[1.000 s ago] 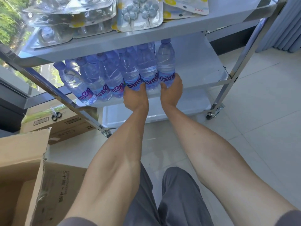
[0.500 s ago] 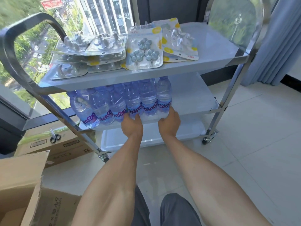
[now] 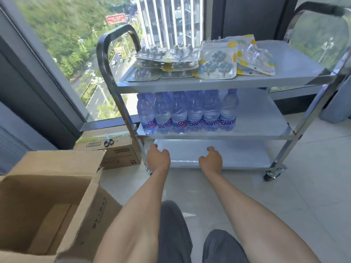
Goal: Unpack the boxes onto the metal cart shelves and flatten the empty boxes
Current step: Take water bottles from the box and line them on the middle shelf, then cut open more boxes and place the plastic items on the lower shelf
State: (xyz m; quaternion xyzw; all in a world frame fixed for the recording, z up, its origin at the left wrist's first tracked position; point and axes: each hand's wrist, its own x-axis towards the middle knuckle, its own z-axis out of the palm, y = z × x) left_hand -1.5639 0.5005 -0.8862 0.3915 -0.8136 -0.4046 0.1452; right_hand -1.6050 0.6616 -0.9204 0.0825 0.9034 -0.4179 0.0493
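Observation:
The metal cart has three shelves. Several purple-labelled water bottles stand upright in a row on the left half of its middle shelf. Blister packs of hooks lie on the top shelf. My left hand and my right hand hang in front of the bottom shelf, below the bottles, fingers loosely curled and holding nothing. An open cardboard box stands at my lower left with its flaps up; no contents show inside it.
A closed cardboard box with black scissors on top sits left of the cart by the window. The cart's castor is at the right. Pale tiled floor spreads to the right. A curtain hangs at far right.
Both hands have let go of the bottles on the middle shelf and dropped back to the bottom shelf's level. The view has pulled back and tilted up, showing the whole cart.

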